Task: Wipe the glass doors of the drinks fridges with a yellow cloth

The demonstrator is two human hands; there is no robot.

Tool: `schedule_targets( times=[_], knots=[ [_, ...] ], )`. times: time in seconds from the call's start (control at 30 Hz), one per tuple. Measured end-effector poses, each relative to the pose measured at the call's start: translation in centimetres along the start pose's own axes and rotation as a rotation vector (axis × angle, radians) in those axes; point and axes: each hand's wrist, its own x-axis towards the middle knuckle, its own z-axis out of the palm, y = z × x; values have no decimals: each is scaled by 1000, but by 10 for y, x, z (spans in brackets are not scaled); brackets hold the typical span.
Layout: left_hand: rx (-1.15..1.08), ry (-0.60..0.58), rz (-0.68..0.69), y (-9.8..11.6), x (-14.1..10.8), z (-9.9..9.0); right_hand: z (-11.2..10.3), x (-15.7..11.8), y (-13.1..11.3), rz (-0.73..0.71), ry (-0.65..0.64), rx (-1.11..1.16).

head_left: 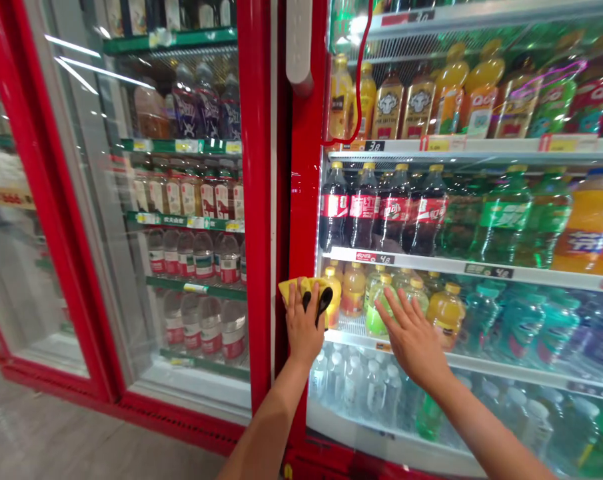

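Observation:
My left hand [305,327] presses a yellow cloth [294,291] against the red door frame [306,227] of the right-hand drinks fridge. A black object with rounded ends [324,301] shows between its fingers; its kind I cannot make out. My right hand [415,337] has its fingers spread and its palm toward the glass door, in front of the shelf of small juice bottles. It holds nothing. Nearest to it behind the glass are a green-labelled bottle [376,320] and an orange juice bottle [446,317].
Cola bottles [364,207] line the shelf above my hands, and water bottles [354,380] the one below. A pale door handle [299,47] is at the top middle, with a red cord [360,73] beside it. Another glass-doored fridge [248,200] stands left, above the grey floor [81,433].

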Motion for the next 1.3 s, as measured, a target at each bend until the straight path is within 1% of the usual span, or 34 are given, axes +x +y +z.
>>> schedule_targets(
  times=[0.03,0.1,0.13,0.17,0.2,0.27,0.33,0.4,0.47,0.53,0.57,0.63,0.7,0.8,0.83,0.9,0.93,1.0,1.03,1.1,1.17,1.2,1.23,1.3],
  knots=[
    [11,-1,-11,-2,-18,2,3,-3,-1,-1,18,-1],
    [25,-40,-31,-5,-53,7,7,-8,-1,-9,49,2],
    [24,-52,-41,-6,-63,9,8,-10,0,-17,64,8],
    [19,-52,-55,-7,-67,10,9,-11,1,-28,79,17],
    [11,-41,-73,-7,-64,11,10,-11,3,-40,95,30],
    [-5,14,-118,-6,-44,13,13,-12,8,-69,131,61],
    [-14,98,-158,-3,-21,17,17,-15,14,-104,173,91],
    [-28,190,-196,0,-12,21,25,-23,17,-127,217,112],
    [-37,296,-247,0,-21,27,34,-35,17,-123,251,128],
    [-26,383,-299,-1,-43,30,45,-50,13,-99,269,147],
    [-7,405,-316,-3,-56,31,49,-59,11,-84,273,157],
    [41,391,-316,-5,-81,32,57,-76,6,-58,271,173],
    [69,331,-298,-7,-101,33,62,-92,2,-52,261,185],
    [15,209,-291,-8,-117,36,65,-111,2,-76,243,199],
    [-13,181,-302,-7,-117,38,65,-115,3,-86,238,200],
    [-60,160,-340,-2,-109,39,62,-119,7,-107,229,201],
    [-81,163,-363,4,-101,39,60,-120,10,-115,227,203],
    [-126,156,-380,22,-83,39,54,-119,16,-116,228,210],
    [-148,135,-358,34,-75,40,51,-118,19,-107,234,215],
    [-170,60,-240,61,-67,44,44,-117,26,-76,254,231],
    [-164,7,-91,82,-71,50,39,-117,35,-44,285,254],
    [-156,11,-42,88,-76,54,36,-118,40,-28,301,261],
    [-147,37,-28,90,-81,57,34,-119,45,-10,315,263],
    [-131,130,-94,86,-86,62,29,-121,56,32,327,257]
  ],
)
